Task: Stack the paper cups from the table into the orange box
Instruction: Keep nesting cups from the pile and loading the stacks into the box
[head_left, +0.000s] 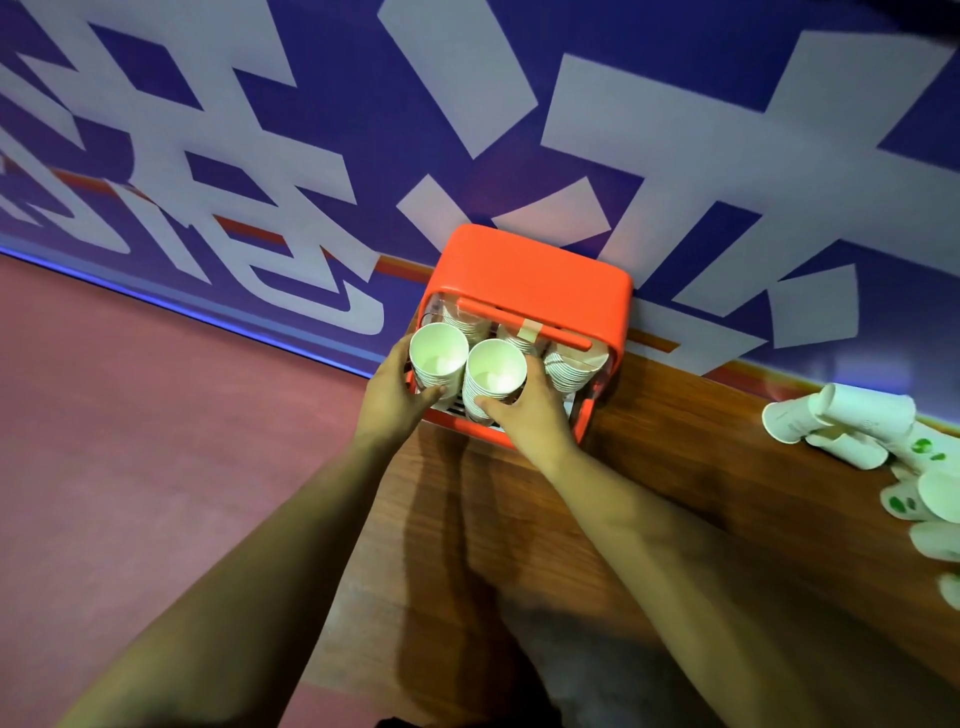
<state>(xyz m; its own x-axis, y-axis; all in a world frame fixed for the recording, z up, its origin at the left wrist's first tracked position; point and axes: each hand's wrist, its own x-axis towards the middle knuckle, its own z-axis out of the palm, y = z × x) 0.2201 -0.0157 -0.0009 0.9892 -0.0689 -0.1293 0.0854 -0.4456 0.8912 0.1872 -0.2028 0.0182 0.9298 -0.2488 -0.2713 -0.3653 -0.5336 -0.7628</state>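
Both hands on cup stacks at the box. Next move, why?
Probably seat and release both: left hand and right hand each grip an upright white paper-cup stack at the front of the orange plastic box; loose cups lie on the wooden table.

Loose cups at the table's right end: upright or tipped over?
Tipped: the loose cups lie on their sides, heaped on the table; those cut off at the edge, cannot tell.

Blue-violet wall banner (332, 67) bearing large white characters (649, 130) and a thin orange stripe (249, 231); glowing blue strip (182, 307) along its base; dull-red floor (156, 441) below.
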